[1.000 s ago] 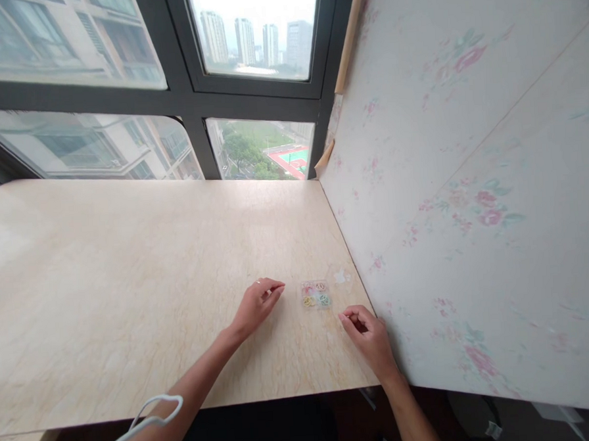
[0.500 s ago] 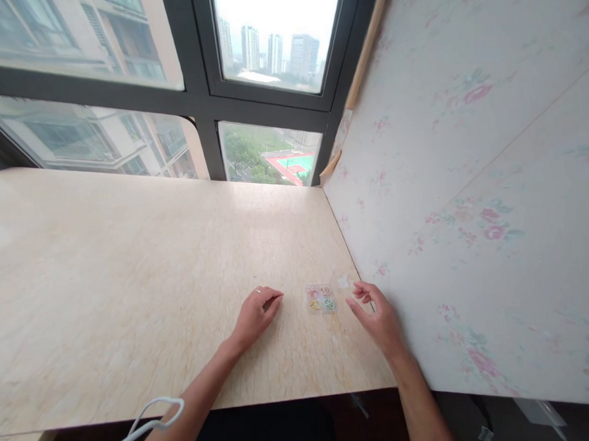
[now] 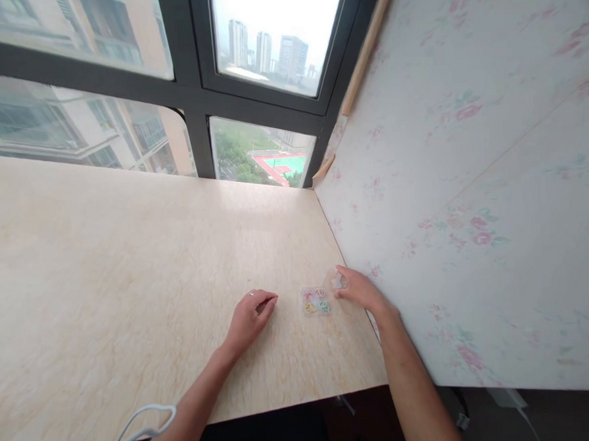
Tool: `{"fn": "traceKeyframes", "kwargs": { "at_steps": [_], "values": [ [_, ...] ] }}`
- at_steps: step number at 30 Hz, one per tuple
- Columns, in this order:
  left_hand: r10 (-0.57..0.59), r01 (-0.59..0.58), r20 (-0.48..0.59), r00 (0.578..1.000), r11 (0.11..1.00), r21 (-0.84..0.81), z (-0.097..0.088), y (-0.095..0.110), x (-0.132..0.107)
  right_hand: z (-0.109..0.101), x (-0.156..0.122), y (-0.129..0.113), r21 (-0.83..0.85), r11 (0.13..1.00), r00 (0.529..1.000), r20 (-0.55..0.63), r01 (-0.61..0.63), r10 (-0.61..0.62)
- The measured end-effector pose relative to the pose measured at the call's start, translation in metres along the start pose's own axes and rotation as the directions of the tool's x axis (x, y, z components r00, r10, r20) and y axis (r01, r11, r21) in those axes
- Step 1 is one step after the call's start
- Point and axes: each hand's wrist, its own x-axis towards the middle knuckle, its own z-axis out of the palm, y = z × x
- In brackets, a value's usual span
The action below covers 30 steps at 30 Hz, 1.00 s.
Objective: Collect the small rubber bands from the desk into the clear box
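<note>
A small clear plastic box (image 3: 317, 313) lies open on the counter, with compartments of coloured rings or bands in pink, yellow and green. Its clear lid (image 3: 330, 279), marked with a pale star shape, stands out to the right of the box. My right hand (image 3: 362, 290) has its thumb and fingers on either side of this lid and grips it. To the left of the box, apart from it, my left hand (image 3: 253, 318) rests on the counter with thumb and forefinger pinched together. Whatever may be between those fingertips is too small to make out.
The pale marbled counter (image 3: 129, 268) runs left along a dark-framed window (image 3: 189, 94). A flower-patterned wall (image 3: 446, 193) rises close to my right arm. A white cable loop (image 3: 147, 419) is beside my left forearm at the counter's front edge.
My right hand has moved from the lid's right side onto it, its fingers now around the lid. My left hand keeps its pinch beside the box. The view has shifted slightly.
</note>
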Motion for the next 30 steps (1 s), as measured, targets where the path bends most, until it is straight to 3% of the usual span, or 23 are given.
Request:
{"fn": "traceKeyframes", "kwargs": {
  "at_steps": [4, 7, 9, 11, 13, 15, 17, 19, 24, 30],
  "values": [
    [-0.005, 0.005, -0.004, 1.0, 1.0, -0.014, -0.002, 0.001, 0.0, -0.007, -0.006, -0.007, -0.036, 0.999, 0.999, -0.052, -0.002, 0.0],
    [-0.009, 0.008, -0.004, 1.0, 1.0, -0.024, -0.002, 0.001, -0.001, -0.015, -0.013, -0.014, -0.056, 0.998, 0.986, -0.167, -0.014, 0.004],
    [-0.01, 0.01, -0.005, 1.0, 1.0, -0.028, -0.002, 0.001, -0.001, -0.02, -0.021, -0.023, 0.023, 1.0, 0.951, -0.309, 0.01, -0.003],
    [-0.008, 0.008, -0.011, 1.0, 1.0, -0.03, -0.002, 0.001, -0.001, -0.023, -0.03, -0.036, 0.254, 0.962, 0.899, -0.438, 0.102, 0.02],
    [-0.004, 0.004, -0.015, 1.0, 0.999, -0.04, -0.002, 0.002, -0.002, -0.021, -0.04, -0.053, 0.572, 0.783, 0.875, -0.478, 0.246, 0.075],
    [-0.011, 0.01, -0.02, 1.0, 0.997, -0.077, -0.004, 0.003, -0.002, -0.015, -0.05, -0.071, 0.801, 0.48, 0.882, -0.459, 0.358, 0.108],
    [-0.031, 0.026, -0.034, 0.999, 0.99, -0.139, -0.006, 0.005, -0.003, -0.004, -0.058, -0.087, 0.89, 0.228, 0.896, -0.428, 0.395, 0.12],
    [-0.053, 0.041, -0.058, 0.997, 0.979, -0.199, -0.008, 0.009, -0.005, 0.008, -0.063, -0.1, 0.921, 0.079, 0.912, -0.39, 0.382, 0.132],
    [-0.033, 0.003, -0.101, 0.994, 0.958, -0.286, -0.013, 0.036, -0.014, 0.036, -0.069, -0.12, 0.941, -0.099, 0.94, -0.307, 0.324, 0.151],
    [0.041, -0.058, -0.055, 0.998, 0.925, -0.374, -0.006, 0.084, -0.009, 0.042, -0.078, -0.134, 0.944, -0.159, 0.953, -0.268, 0.289, 0.139]
  ]
}}
